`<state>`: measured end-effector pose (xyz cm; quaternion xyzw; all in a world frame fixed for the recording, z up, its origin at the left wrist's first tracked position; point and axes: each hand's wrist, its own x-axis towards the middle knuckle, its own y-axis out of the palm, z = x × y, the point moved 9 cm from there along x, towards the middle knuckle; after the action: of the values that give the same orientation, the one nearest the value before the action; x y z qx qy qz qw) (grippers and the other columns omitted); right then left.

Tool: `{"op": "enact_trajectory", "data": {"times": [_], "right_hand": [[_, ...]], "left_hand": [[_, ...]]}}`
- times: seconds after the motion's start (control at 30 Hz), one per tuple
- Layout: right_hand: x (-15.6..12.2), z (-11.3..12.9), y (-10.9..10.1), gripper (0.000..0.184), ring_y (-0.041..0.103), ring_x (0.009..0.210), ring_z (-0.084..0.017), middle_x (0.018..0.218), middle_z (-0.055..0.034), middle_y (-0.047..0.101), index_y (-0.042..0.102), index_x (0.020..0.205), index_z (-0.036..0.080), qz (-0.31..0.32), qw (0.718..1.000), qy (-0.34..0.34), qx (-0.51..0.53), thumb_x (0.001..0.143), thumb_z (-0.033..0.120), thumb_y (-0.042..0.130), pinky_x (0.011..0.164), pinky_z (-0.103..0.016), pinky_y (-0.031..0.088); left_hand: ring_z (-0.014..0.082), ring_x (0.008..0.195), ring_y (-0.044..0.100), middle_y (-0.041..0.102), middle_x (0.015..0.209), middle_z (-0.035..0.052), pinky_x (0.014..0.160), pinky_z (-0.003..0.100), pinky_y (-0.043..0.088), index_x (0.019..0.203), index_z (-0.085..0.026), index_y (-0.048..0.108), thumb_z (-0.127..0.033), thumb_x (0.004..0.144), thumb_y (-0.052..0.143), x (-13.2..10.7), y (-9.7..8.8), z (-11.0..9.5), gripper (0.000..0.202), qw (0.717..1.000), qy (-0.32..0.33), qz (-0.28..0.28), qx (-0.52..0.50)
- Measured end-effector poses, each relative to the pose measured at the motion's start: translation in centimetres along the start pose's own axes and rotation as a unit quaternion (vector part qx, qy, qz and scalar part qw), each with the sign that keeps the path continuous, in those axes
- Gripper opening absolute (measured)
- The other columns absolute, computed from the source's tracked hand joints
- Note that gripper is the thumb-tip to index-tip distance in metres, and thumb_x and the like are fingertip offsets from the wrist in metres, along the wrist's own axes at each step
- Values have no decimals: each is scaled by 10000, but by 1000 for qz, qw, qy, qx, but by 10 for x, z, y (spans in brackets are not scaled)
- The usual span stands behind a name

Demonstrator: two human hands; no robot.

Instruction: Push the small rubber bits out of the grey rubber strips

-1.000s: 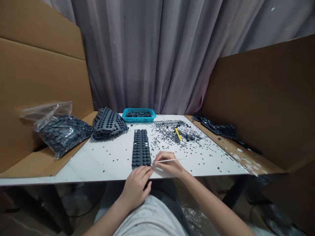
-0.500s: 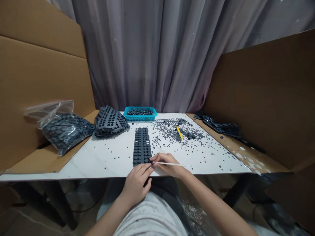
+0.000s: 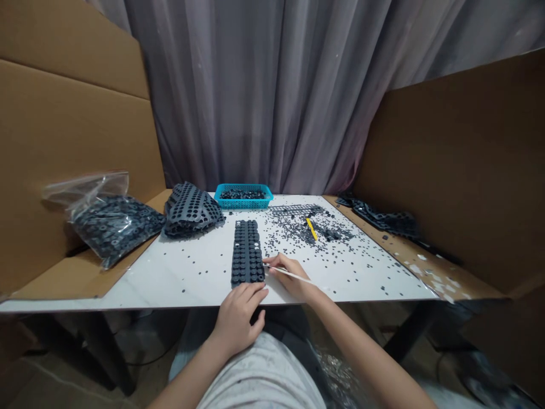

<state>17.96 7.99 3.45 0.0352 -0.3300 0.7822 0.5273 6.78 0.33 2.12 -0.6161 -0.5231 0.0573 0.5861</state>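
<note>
A long black rubber strip (image 3: 247, 253) studded with round buttons lies lengthwise on the white table (image 3: 191, 278). My left hand (image 3: 238, 318) rests at the table's near edge, fingertips touching the strip's near end, fingers loosely curled with nothing held. My right hand (image 3: 289, 275) lies just right of the strip and pinches a thin pale stick (image 3: 293, 275) whose tip points at the strip's right edge.
A stack of black perforated sheets (image 3: 191, 208) and a blue basket (image 3: 243, 196) of small black parts stand at the back. Black bits and a yellow tool (image 3: 312, 229) litter the right half. A plastic bag (image 3: 108, 221) of black parts lies left. Cardboard walls (image 3: 460, 165) flank both sides.
My right hand has shifted slightly forward along the strip's right side, and the stick has tilted so its tip points at the strip. My left hand stays at the near end.
</note>
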Motion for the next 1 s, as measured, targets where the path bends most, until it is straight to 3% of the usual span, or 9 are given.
{"op": "enact_trajectory", "data": {"times": [0.1,0.27,0.47,0.63,0.73,0.83,0.9,1.0], "right_hand": [[0,-2,7,236,589,1067,-244,1073,-137,645,530,825,186,39,995,21,89,871,418,539,838,-394,472],[-1,-5,11,248,588,1079,-252,1059,-147,646,542,822,179,56,992,24,107,853,424,564,852,-402,461],[0,-3,10,279,610,1036,-256,1006,-135,662,542,820,186,55,998,-1,21,870,459,515,805,-378,484],[0,4,13,218,609,1023,-236,1021,-114,660,547,848,194,73,995,-13,-62,903,391,469,816,-366,485],[1,3,13,194,611,999,-233,1042,-110,650,546,849,198,58,994,-12,-95,912,352,446,824,-370,480],[4,-4,2,185,608,994,-242,1064,-119,644,540,857,202,-9,993,14,-118,911,350,446,842,-393,468],[5,-8,-4,172,598,1033,-246,1090,-126,641,529,877,205,-39,995,31,-91,909,358,460,849,-405,464],[6,-8,-1,164,562,1124,-243,1101,-119,644,522,875,207,-15,1000,17,12,909,362,481,863,-408,465]], "left_hand": [[242,1034,523,589,1179,58,870,388,459,1134,-218,571,-161,760,532,0,1,0,381,1000,-2,1,5],[239,1030,515,585,1183,51,864,384,457,1132,-219,569,-159,760,536,0,1,1,378,1000,-6,7,8],[238,1037,514,587,1180,53,872,379,454,1141,-218,565,-168,765,533,-1,1,0,380,1000,-2,2,5],[243,1036,520,593,1169,60,871,382,457,1130,-208,573,-171,753,538,-1,1,0,381,1000,1,-1,8],[243,1030,525,596,1164,63,872,384,459,1128,-206,575,-174,745,541,-1,0,-1,386,1000,3,-4,5],[235,1028,526,598,1164,55,878,381,457,1130,-209,572,-173,740,548,-1,0,-1,392,1000,0,-5,1],[231,1030,525,598,1166,50,882,379,456,1131,-209,570,-170,737,553,-1,0,-1,396,1000,-1,-5,1],[228,1033,523,599,1166,46,883,377,456,1133,-210,568,-168,735,556,-2,-1,-1,401,1000,0,-8,1]]}}
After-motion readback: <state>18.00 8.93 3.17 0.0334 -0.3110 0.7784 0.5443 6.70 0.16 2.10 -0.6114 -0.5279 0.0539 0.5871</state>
